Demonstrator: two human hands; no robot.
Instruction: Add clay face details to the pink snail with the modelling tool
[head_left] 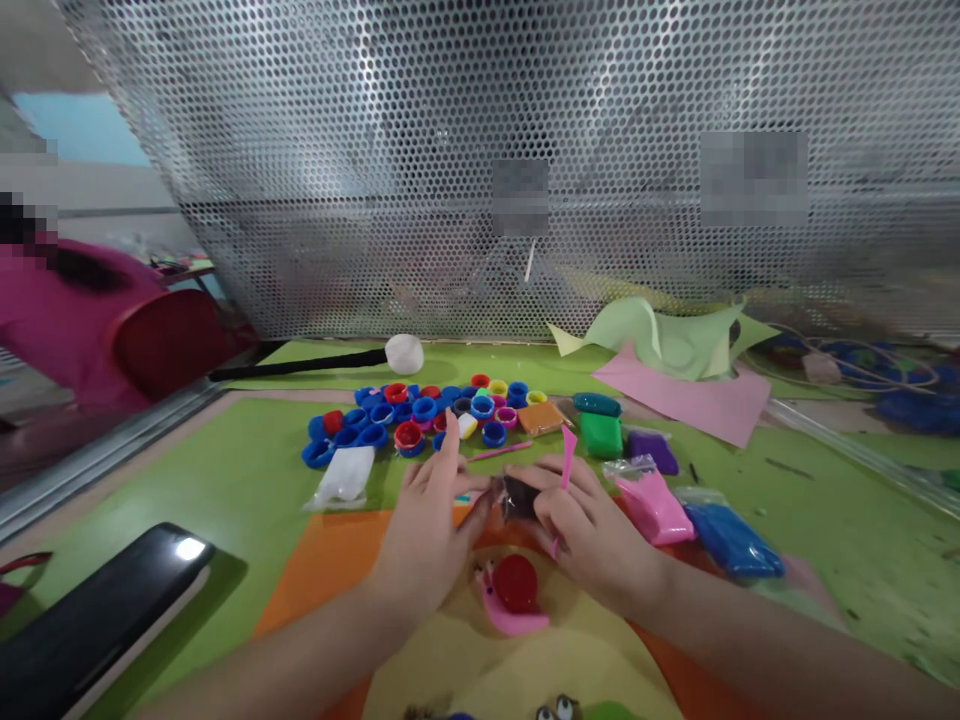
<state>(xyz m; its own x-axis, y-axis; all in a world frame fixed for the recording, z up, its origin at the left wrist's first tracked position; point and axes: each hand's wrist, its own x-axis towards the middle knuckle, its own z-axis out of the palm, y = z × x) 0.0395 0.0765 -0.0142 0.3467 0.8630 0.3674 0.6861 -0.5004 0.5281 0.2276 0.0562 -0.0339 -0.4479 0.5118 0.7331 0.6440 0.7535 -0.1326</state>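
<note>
A small clear packet of dark clay (519, 498) is held between my two hands above the mat. My left hand (435, 510) pinches its left end, with the index finger pointing up. My right hand (581, 520) grips the packet's right side and also holds a pink plastic modelling tool (568, 458) upright. Just below the hands, a clay snail (516, 595) with a red shell and pink body lies on a yellow round sheet (442, 660). Part of a figure with googly eyes (556, 710) shows at the bottom edge.
Many blue, red and yellow plastic caps (424, 408) are heaped behind my hands. Packets of pink clay (654, 508), blue clay (735, 538) and green clay (601, 435) lie to the right. A phone (105, 610) is at left. Perforated metal (450, 150) stands behind.
</note>
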